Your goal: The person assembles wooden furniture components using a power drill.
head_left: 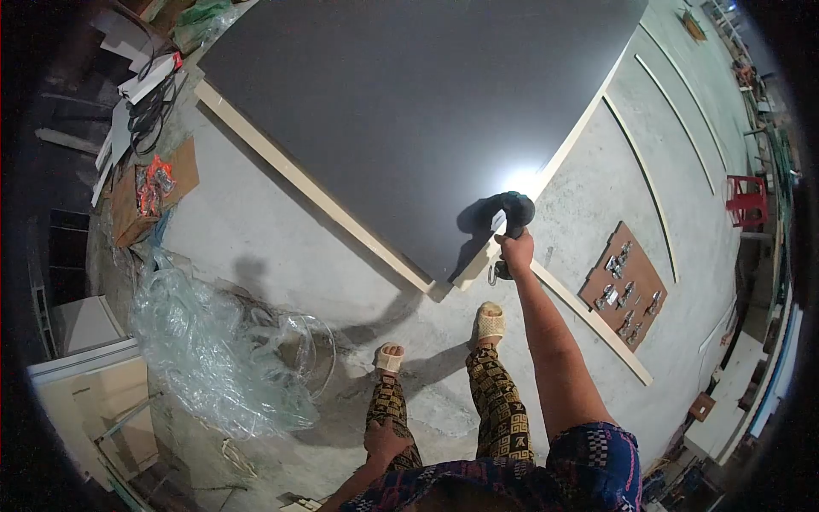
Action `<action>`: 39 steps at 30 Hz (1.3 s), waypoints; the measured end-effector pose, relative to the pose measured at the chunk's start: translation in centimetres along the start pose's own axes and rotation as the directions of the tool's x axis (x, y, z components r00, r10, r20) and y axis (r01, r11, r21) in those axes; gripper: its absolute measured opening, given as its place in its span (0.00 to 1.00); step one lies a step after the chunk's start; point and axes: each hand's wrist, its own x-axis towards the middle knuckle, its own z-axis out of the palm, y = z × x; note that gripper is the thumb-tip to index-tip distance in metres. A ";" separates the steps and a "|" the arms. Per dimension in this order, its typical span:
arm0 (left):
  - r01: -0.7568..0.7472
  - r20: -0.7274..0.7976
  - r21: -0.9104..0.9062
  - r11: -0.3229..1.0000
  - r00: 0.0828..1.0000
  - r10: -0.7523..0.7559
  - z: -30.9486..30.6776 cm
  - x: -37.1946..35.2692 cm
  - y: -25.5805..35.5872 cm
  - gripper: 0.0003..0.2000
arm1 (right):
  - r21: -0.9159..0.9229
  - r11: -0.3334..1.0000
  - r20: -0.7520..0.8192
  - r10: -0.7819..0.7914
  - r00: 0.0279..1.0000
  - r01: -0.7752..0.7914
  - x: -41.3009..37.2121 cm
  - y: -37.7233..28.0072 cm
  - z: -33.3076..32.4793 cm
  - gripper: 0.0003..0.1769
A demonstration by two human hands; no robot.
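My right hand (517, 249) is wrapped round the handle of a dark power drill (515, 210), whose light shines on the right edge of a large dark panel (409, 128). The drill is over that edge, near the panel's front corner. Pale wooden strips (316, 194) run along the panel's sides. My left hand (386, 440) hangs low by my left thigh, its fingers curled; whether it holds anything is hidden.
Crumpled clear plastic (213, 350) lies at the left, near an open cardboard box (135, 205). On the right are a brown board (623, 282) with metal fittings, a wooden strip (597, 324), long thin strips (653, 188) and a red stool (747, 201).
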 end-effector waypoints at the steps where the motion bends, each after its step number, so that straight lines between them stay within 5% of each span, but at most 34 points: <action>1: 0.002 -0.001 -0.009 1.000 1.000 -0.002 -0.1 -0.1 0.1 0.47 | -0.019 1.000 -0.003 -0.006 1.000 0.006 0.0 0.1 0.1 0.20; 16: -0.057 -0.067 -0.076 0.995 0.996 0.052 1.0 -0.3 0.5 0.46 | 0.100 0.993 0.088 -0.073 0.993 0.065 1.6 -3.2 4.1 0.18; 22: -0.011 -0.019 -0.140 0.990 1.000 0.009 1.8 -1.0 1.4 0.46 | 0.115 0.955 0.039 -0.278 0.960 0.272 1.6 -5.8 6.9 0.13; 31: -0.026 -0.094 -0.139 0.990 0.995 0.013 3.5 -0.4 1.9 0.45 | 0.028 0.987 0.111 -0.159 0.981 0.157 3.4 -5.6 7.5 0.19; 39: -0.015 -0.068 -0.127 0.992 0.998 0.006 3.2 -1.0 2.3 0.45 | -0.090 0.973 0.110 -0.203 0.973 0.213 3.2 -5.5 6.5 0.21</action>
